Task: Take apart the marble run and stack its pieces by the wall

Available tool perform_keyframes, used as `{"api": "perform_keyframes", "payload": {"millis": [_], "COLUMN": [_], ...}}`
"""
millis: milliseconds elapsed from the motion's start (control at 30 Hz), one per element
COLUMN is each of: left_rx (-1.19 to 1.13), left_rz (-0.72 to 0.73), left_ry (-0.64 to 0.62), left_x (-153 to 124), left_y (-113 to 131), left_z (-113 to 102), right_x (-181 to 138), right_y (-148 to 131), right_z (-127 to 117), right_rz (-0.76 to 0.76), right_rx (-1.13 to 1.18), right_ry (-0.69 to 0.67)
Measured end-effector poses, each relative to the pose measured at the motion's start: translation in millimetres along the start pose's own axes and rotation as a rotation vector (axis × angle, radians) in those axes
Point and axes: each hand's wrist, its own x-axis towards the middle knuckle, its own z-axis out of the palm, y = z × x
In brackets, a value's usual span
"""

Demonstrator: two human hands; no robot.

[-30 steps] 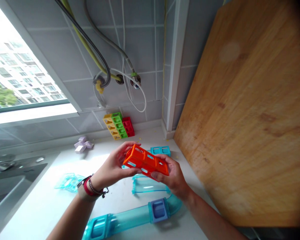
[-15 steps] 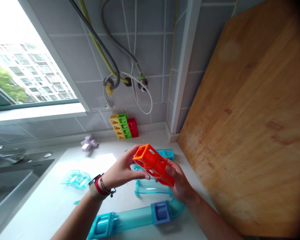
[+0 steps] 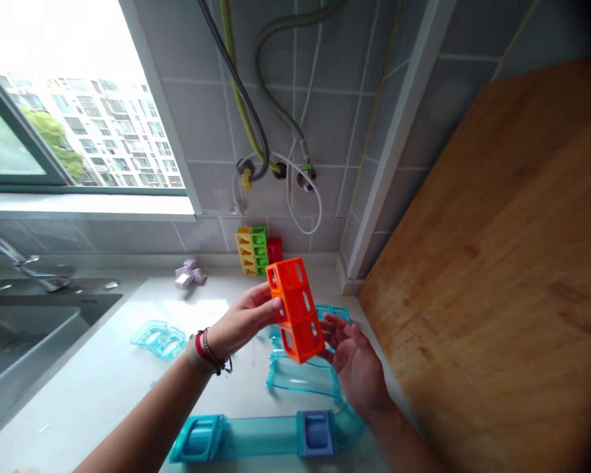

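Observation:
My left hand (image 3: 243, 322) pinches an orange block tower (image 3: 295, 309) of hollow cubes and holds it nearly upright above the white counter (image 3: 103, 394). My right hand (image 3: 357, 364) hovers just right of the tower's lower end, palm up and fingers spread, holding nothing. Beneath the hands lies a clear teal curved track piece (image 3: 300, 378). Nearer to me, a long teal tube (image 3: 266, 435) with a blue connector lies across the counter.
A stack of yellow, green and red blocks (image 3: 259, 249) leans against the tiled wall. Lilac pieces (image 3: 188, 272) and a flat teal piece (image 3: 158, 338) lie to the left. Sink (image 3: 20, 341) at left; a large wooden board (image 3: 497, 276) stands at right. Hoses hang on the wall.
The orange tower has swung from lying across both hands to nearly upright. My right hand has let go and opened; my left hand alone holds it. The view has tilted up.

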Motion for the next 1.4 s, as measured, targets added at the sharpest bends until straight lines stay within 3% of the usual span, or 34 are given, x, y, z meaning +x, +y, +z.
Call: {"api": "perform_keyframes", "payload": {"millis": [267, 533, 633, 733, 800, 933, 1033, 1200, 1400], "left_rx": [-0.405, -0.561, -0.519, -0.351, -0.114, 0.711, 1.163, 1.391, 1.474], "left_rz": [-0.016, -0.161, -0.197, -0.192, -0.124, 0.113, 0.162, 0.14, 0.109], "left_ry": [0.087, 0.393, 0.413, 0.325, 0.216, 0.107, 0.083, 0.047, 0.042], "left_x": [0, 2, 3, 1, -3, -15, -21, -25, -26], "left_y": [9, 15, 12, 7, 6, 4, 0, -2, 3], "left_z": [-13, -4, 3, 13, 21, 33, 37, 39, 41], "right_x": [-2, -2, -2, -1, 1, 5, 7, 5, 0], "right_y": [4, 7, 8, 8, 8, 11, 19, 31, 29], "right_z": [-6, -8, -7, -7, -9, -19, -29, -33, -24], "right_rz": [0.035, 0.019, 0.014, 0.001, 0.01, 0.026, -0.032, -0.123, -0.158], "right_rx": [-0.049, -0.118, -0.119, -0.125, -0.112, -0.084, -0.117, -0.216, -0.275], "right_ry": [-0.036, -0.034, -0.042, -0.048, -0.055, -0.08, -0.104, -0.039, 0.01]}}
